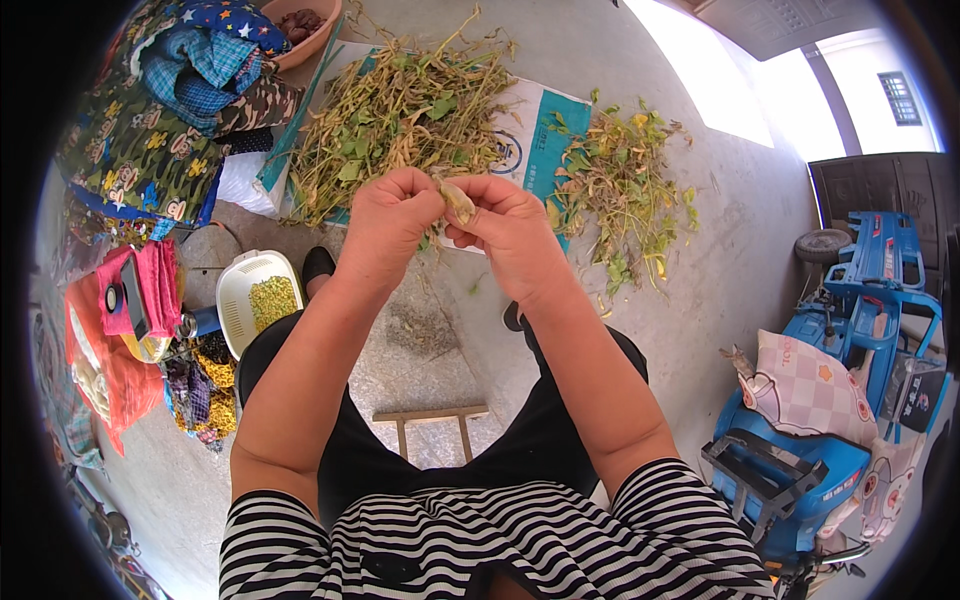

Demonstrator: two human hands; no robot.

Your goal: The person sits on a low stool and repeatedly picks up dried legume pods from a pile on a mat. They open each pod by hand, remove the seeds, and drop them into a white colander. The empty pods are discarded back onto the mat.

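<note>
Both hands meet in front of me, above the near edge of a heap of dried bean plants (405,112). Between them is a pale yellowish bean pod (456,201). My right hand (506,229) grips the pod between thumb and fingers. My left hand (394,217) pinches the pod's upper left end, its fingertips close against the right thumb; the exact contact is partly hidden. A white plastic basket (231,300) stands by my left knee, holding shelled green and yellow beans (274,301).
A printed sheet (559,124) lies under the heap; a smaller pile of plants (630,180) sits to its right. A blue three-wheeled vehicle (802,465) stands at right. Fabric and clothes (142,150), a pink basin (319,34), a red bag (127,390) and a blue flask (201,322) are at left.
</note>
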